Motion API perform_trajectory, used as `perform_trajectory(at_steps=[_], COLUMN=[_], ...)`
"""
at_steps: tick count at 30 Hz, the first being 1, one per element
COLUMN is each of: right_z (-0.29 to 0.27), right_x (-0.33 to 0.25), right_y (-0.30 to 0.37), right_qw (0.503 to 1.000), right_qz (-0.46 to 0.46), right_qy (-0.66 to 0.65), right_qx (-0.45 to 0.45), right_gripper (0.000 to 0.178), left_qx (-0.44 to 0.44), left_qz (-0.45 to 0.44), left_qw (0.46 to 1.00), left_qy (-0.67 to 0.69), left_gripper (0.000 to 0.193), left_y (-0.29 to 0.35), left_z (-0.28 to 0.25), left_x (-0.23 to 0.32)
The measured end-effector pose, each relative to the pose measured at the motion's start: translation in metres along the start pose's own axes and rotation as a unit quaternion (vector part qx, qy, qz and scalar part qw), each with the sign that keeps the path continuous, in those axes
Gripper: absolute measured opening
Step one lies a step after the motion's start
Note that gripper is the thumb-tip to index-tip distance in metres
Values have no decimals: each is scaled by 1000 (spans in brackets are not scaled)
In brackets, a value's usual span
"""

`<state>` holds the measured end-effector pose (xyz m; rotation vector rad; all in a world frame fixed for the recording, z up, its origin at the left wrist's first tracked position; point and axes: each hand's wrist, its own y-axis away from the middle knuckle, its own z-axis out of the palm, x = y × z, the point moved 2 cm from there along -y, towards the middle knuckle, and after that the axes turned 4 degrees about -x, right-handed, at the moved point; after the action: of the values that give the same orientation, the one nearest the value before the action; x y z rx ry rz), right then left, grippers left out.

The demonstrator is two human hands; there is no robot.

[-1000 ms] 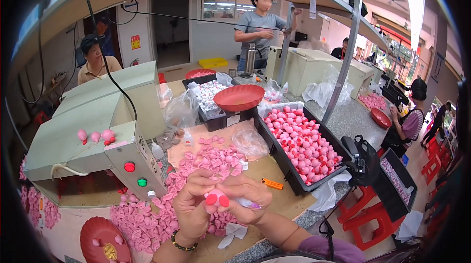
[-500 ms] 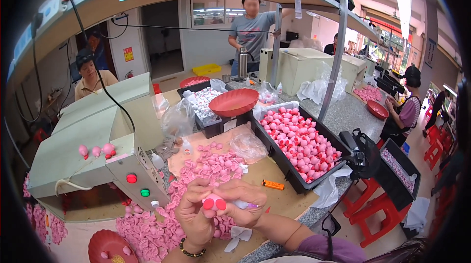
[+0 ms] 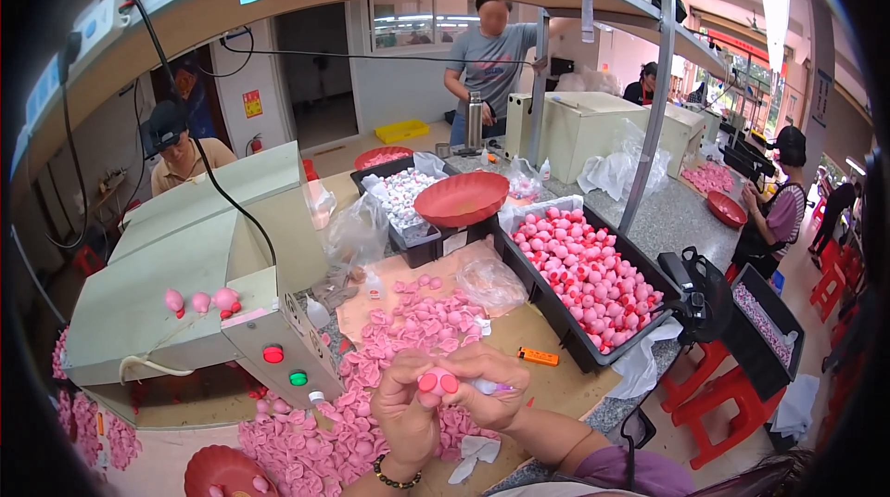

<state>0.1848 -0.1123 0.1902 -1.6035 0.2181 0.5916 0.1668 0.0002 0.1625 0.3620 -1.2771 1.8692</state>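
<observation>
In front of me, my left hand (image 3: 408, 409) is closed around a small round pink toy figure (image 3: 430, 399) with two red oval pads. My right hand (image 3: 489, 376) grips the same figure from the other side, fingertips at the pads. A small white bottle with a purple tip (image 3: 495, 388) also sits in that hand, partly hidden by the fingers. Beneath both hands spreads a heap of flat, crumpled pink pieces (image 3: 315, 446). Crumpled white tissue (image 3: 475, 452) lies below my right wrist.
A black crate of pink and red figures (image 3: 598, 360) stands right of an orange lighter (image 3: 538, 356). A red dish (image 3: 462, 200) rests on the crate of white pieces (image 3: 404, 193). At left stands a green-grey machine (image 3: 167, 284); another red dish (image 3: 209, 474) is near. Several people work around.
The whole view has shifted slightly, so the scene sits a little farther right and lower. Both hands still hold the pink figure, its red pads facing up. The person at left has bent their head down.
</observation>
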Motion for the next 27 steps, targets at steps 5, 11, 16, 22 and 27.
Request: perform_trajectory(at_steps=[5,11,16,22,27], right_z=[1,2,2,4,10], right_x=[1,-5,4,29,47], right_y=[0,2,7,0,2], right_qw=[1000,1000,999,998,998], right_qz=[14,-14,36,57,52], right_qy=[0,8,15,36,-25], right_qx=[17,4,-15,-9,16], right_gripper=[27,25,25,25,25], left_qx=[23,9,27,48,45], left_qz=[-24,-16,21,17,7], left_qw=[999,1000,999,998,998], left_qy=[38,-3,-34,-41,34], left_gripper=[31,29,27,18,21], left_y=[-1,4,5,-7,-12], left_z=[-2,4,2,-13,-21], left_x=[-1,13,11,-7,-20])
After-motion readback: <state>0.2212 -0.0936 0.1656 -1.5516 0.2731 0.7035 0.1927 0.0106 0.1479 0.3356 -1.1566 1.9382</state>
